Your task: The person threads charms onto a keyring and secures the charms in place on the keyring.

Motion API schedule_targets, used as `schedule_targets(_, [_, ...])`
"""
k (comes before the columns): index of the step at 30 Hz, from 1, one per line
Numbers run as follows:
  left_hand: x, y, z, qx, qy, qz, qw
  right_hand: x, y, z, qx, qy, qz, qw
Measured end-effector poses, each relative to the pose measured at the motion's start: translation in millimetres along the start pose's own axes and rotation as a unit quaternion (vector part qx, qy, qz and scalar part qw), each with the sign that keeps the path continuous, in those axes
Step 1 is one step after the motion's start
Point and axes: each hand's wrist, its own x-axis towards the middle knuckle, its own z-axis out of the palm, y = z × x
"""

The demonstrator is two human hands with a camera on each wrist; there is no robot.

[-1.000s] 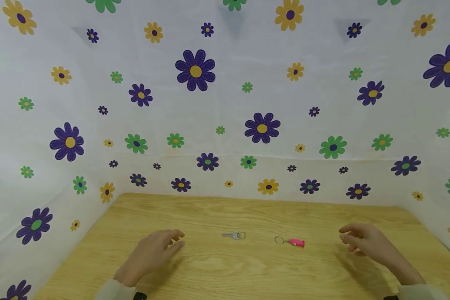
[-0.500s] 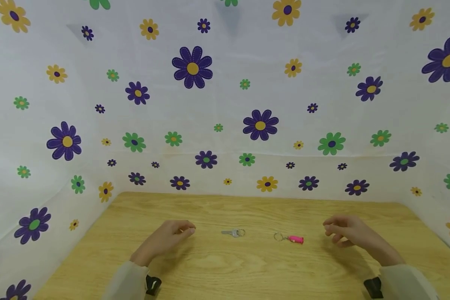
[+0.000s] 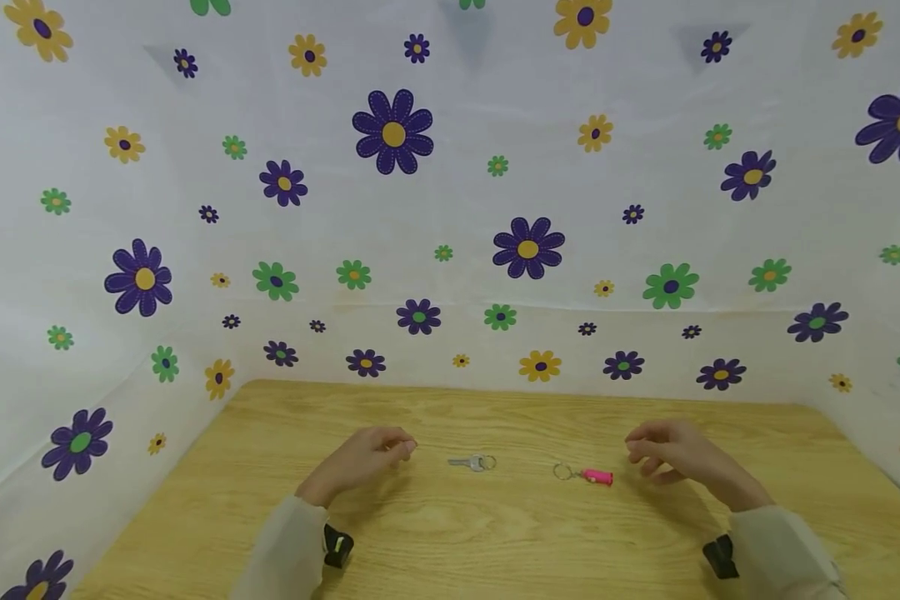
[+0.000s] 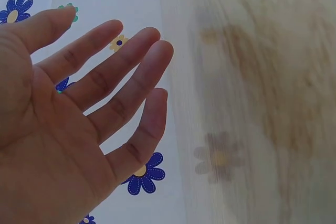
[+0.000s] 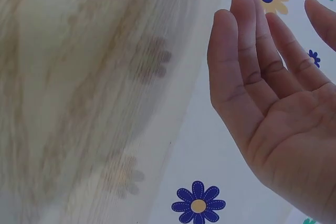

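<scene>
A silver key (image 3: 467, 462) on a small split ring lies near the middle of the wooden table (image 3: 450, 533). To its right lies a pink keychain flashlight or charm (image 3: 597, 477), its ring (image 3: 562, 472) pointing toward the key. My left hand (image 3: 363, 460) hovers to the left of the key with loosely bent fingers, holding nothing; in the left wrist view the left palm (image 4: 68, 108) and spread fingers are bare. Just right of the pink piece is my right hand (image 3: 690, 457), also above the table and holding nothing. The right wrist view shows the right palm (image 5: 283, 114) bare, fingers slightly bent.
A white cloth with printed flowers (image 3: 528, 248) hangs as a wall behind the table and along both sides. Dark wrist straps (image 3: 337, 547) show at the cuffs of both light sleeves (image 3: 288, 542).
Both hands have moved inward and a little farther forward over the table, the left toward the key, the right toward the pink piece. The key and the pink piece stay where they lay.
</scene>
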Motion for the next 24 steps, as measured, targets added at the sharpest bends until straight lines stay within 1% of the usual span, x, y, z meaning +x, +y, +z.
schedule_targets(8, [16.7, 5.9, 4.6, -0.009, -0.010, -0.030, 0.9995, 13.4, -3.6, 7.3, 0.000, -0.024, 0.020, 1.000])
schedule_targets(13, [27.0, 3.6, 6.9, -0.020, -0.023, -0.027, 0.9992, 22.3, -7.5, 10.3, 0.000, -0.029, 0.029, 0.999])
schedule_targets(17, [33.3, 0.4, 8.3, -0.039, -0.031, -0.028, 0.9984, 26.3, -10.2, 11.1, 0.006, -0.037, 0.033, 0.999])
schedule_targets(24, [43.1, 1.0, 13.0, -0.061, -0.032, -0.056, 0.9960, 32.4, -14.0, 16.8, -0.002, -0.045, 0.040, 0.998])
